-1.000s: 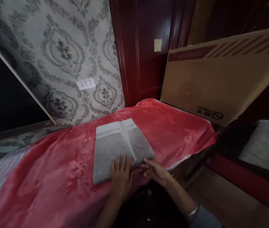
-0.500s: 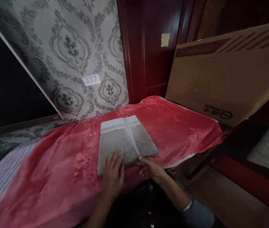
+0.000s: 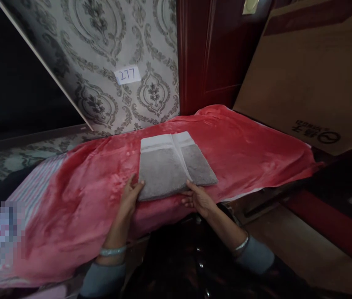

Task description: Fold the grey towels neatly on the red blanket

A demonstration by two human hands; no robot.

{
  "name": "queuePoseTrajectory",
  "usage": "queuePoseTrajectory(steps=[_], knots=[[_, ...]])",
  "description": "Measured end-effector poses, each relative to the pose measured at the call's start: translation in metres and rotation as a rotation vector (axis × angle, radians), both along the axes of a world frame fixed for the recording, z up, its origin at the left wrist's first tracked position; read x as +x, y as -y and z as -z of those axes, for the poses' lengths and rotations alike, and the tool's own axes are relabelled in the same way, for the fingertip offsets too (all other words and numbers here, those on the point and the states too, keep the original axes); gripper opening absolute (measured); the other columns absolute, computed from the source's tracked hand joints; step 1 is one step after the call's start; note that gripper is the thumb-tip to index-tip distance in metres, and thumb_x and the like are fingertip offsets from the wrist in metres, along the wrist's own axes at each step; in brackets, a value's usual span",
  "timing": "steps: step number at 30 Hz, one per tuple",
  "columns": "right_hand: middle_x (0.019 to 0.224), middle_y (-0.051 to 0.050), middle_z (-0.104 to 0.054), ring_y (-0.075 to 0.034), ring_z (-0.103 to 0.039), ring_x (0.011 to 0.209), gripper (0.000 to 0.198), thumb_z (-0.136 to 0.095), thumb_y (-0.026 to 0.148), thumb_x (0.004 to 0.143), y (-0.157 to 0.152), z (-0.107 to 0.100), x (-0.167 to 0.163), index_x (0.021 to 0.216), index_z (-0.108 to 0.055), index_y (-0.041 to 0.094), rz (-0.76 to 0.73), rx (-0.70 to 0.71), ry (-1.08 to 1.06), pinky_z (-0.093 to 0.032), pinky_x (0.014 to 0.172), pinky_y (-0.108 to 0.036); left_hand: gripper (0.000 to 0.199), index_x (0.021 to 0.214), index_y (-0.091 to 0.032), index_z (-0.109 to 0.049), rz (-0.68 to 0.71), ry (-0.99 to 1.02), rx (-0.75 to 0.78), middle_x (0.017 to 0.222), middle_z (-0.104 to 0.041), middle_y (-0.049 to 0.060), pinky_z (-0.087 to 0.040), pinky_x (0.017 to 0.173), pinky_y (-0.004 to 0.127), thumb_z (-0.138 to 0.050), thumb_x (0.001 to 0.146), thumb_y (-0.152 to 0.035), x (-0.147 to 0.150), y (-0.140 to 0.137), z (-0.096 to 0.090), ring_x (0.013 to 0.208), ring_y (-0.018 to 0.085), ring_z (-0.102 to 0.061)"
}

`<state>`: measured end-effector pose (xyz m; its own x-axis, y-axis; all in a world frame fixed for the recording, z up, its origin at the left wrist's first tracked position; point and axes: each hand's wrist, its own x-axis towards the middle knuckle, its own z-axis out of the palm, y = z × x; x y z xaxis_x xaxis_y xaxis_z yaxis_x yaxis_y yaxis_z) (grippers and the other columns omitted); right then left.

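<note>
A grey towel (image 3: 160, 168) with a white band across its far end lies folded on the red blanket (image 3: 241, 151). Its two side panels meet at a pale slanting seam near the middle. At the towel's near left corner is my left hand (image 3: 129, 196), its thumb on the edge and some fingertips hidden from sight. My right hand (image 3: 201, 200) pinches the near edge by the seam, thumb on top and fingers curled beneath.
Behind the blanket stands a patterned wall with a paper label (image 3: 128, 74) reading 277. A large cardboard box (image 3: 303, 79) leans at the right, beside a dark red door panel (image 3: 216, 54). Striped cloth (image 3: 39, 187) shows at the left, below a dark screen (image 3: 17, 79).
My left hand has moved from lying flat on top of the towel to its near left corner. The right hand keeps to the near edge. The view has shifted.
</note>
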<state>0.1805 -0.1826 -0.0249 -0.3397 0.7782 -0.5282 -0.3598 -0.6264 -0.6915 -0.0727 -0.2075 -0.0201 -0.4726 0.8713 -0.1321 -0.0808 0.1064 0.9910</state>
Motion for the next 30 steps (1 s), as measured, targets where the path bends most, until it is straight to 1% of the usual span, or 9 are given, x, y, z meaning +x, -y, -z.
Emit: queuePoseTrajectory(steps=[5,7,13,16,20,23,26,28,30], knots=[[0.069,-0.003,-0.071,-0.013,-0.061,0.044,0.023,-0.071,0.034,0.087,0.001,0.003,-0.007,0.090,-0.055,0.018,0.072,0.007,0.006,-0.049,0.041,-0.022,0.083,0.146,-0.019,-0.044,0.046,-0.057,0.063,0.128,-0.066,0.013,-0.054,0.099,0.043,-0.077,0.070,-0.028,0.008,-0.008,0.011,0.112,0.027,-0.066],[0.067,-0.003,-0.070,-0.012,-0.059,0.043,0.019,-0.070,0.030,0.086,0.001,0.002,-0.008,0.087,-0.056,0.017,0.084,-0.004,0.013,-0.048,0.040,-0.021,0.079,0.144,-0.019,-0.046,0.051,-0.068,0.084,0.133,-0.064,0.013,-0.051,0.102,0.044,-0.074,0.071,-0.026,0.011,-0.009,0.011,0.117,0.027,-0.064],[0.069,-0.006,-0.072,-0.010,-0.057,0.041,0.011,-0.064,0.024,0.088,0.006,-0.006,-0.018,0.083,-0.059,0.015,0.099,0.004,-0.019,-0.047,0.040,-0.020,0.077,0.143,-0.022,-0.049,0.058,-0.052,0.128,0.121,-0.069,0.009,-0.056,0.091,0.040,-0.073,0.070,-0.024,0.002,-0.009,-0.010,0.104,0.026,-0.068],[0.080,-0.009,-0.076,-0.011,-0.059,0.045,0.012,-0.063,0.027,0.089,0.015,-0.003,-0.026,0.087,-0.060,0.016,0.046,0.016,-0.055,-0.049,0.043,-0.021,0.077,0.139,-0.021,-0.053,0.034,-0.069,0.111,0.111,-0.071,0.008,-0.057,0.085,0.038,-0.077,0.067,-0.027,-0.010,-0.005,-0.013,0.096,0.025,-0.069],[0.094,-0.014,-0.078,-0.012,-0.063,0.051,0.020,-0.064,0.035,0.090,0.027,0.007,-0.024,0.082,-0.059,0.017,-0.086,0.018,-0.064,-0.051,0.048,-0.022,0.066,0.125,-0.018,-0.063,0.050,-0.109,0.102,0.113,-0.072,0.009,-0.055,0.092,0.039,-0.080,0.063,-0.030,-0.020,0.004,0.002,0.103,0.026,-0.068],[0.094,-0.013,-0.078,-0.012,-0.064,0.053,0.026,-0.068,0.041,0.085,0.033,0.014,-0.008,0.086,-0.065,0.016,-0.195,0.063,-0.035,-0.050,0.049,-0.022,0.065,0.126,-0.017,-0.062,0.023,-0.101,0.106,0.116,-0.071,0.009,-0.053,0.094,0.038,-0.080,0.065,-0.034,-0.020,0.008,0.011,0.106,0.025,-0.067],[0.077,-0.009,-0.076,-0.010,-0.058,0.046,0.036,-0.071,0.050,0.079,0.035,0.014,0.015,0.088,-0.070,0.015,-0.255,0.192,0.065,-0.044,0.044,-0.021,0.072,0.133,-0.016,-0.058,-0.016,-0.075,0.062,0.109,-0.072,0.010,-0.055,0.089,0.039,-0.080,0.068,-0.036,-0.017,0.011,0.010,0.101,0.026,-0.068],[0.065,-0.004,-0.071,-0.010,-0.052,0.042,0.040,-0.068,0.056,0.080,0.033,0.009,0.029,0.086,-0.070,0.017,-0.190,0.384,0.192,-0.041,0.042,-0.022,0.075,0.135,-0.015,-0.057,-0.023,-0.079,0.042,0.108,-0.072,0.010,-0.055,0.088,0.039,-0.081,0.068,-0.038,-0.015,0.013,0.007,0.101,0.027,-0.068],[0.068,-0.003,-0.071,-0.014,-0.057,0.050,0.038,-0.061,0.055,0.087,0.027,0.002,0.039,0.092,-0.072,0.019,-0.052,0.650,0.386,-0.048,0.050,-0.026,0.076,0.137,-0.017,-0.055,-0.019,-0.095,0.045,0.113,-0.071,0.010,-0.055,0.091,0.039,-0.081,0.069,-0.039,-0.012,0.015,0.005,0.104,0.027,-0.067]])
